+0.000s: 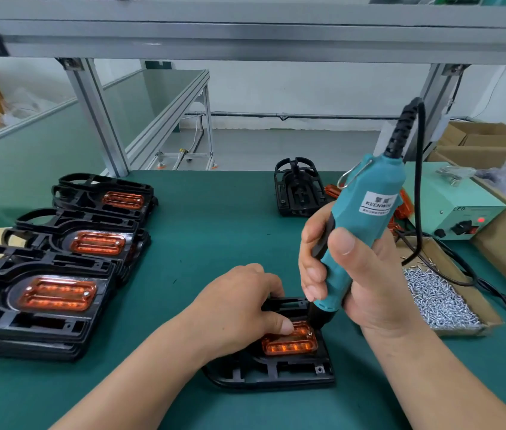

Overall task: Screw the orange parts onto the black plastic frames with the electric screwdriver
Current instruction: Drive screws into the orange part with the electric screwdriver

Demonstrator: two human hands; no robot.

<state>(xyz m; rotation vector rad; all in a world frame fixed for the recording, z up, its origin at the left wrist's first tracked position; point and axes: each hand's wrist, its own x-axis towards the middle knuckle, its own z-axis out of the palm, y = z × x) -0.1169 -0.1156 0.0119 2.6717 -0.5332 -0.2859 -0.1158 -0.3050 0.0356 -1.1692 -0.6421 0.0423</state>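
A black plastic frame lies on the green mat in front of me with an orange part seated in it. My left hand presses down on the orange part and the frame, thumb on the part's left end. My right hand grips a teal electric screwdriver held nearly upright. Its black nose touches the orange part's right end, where a screw head shows. The bit itself is hidden.
Three stacks of black frames with orange parts stand at the left. A bare black frame lies at the back. A cardboard tray of silver screws sits at the right, beside the power supply box and cable.
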